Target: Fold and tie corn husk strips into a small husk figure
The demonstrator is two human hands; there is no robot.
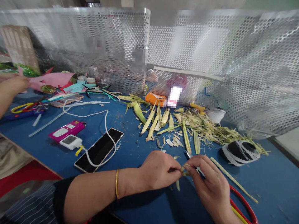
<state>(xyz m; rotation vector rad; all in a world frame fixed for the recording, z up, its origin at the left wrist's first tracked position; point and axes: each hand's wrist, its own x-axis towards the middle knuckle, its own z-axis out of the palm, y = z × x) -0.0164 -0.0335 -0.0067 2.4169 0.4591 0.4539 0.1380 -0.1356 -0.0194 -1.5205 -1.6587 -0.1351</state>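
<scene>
My left hand [160, 169], with a gold bangle at the wrist, is closed in a pinch on a small strip of corn husk [186, 173]. From the other side my right hand [210, 183] pinches the same strip, fingertips almost meeting the left ones. Scissors with red and yellow handles [244, 200] run beneath my right hand, blade tip showing past its fingers; whether the palm grips them is hidden. Just beyond lie whole pale-green corn husks [153, 119] and small cut husk pieces [174, 142].
A thread spool [240, 152] stands at right, near a heap of husk shreds [207, 127]. Left are a dark phone [99, 151], a white cable and a pink device [67, 130]. A perforated metal screen [187, 46] closes the back. Another person's hand [17, 84] works at far left.
</scene>
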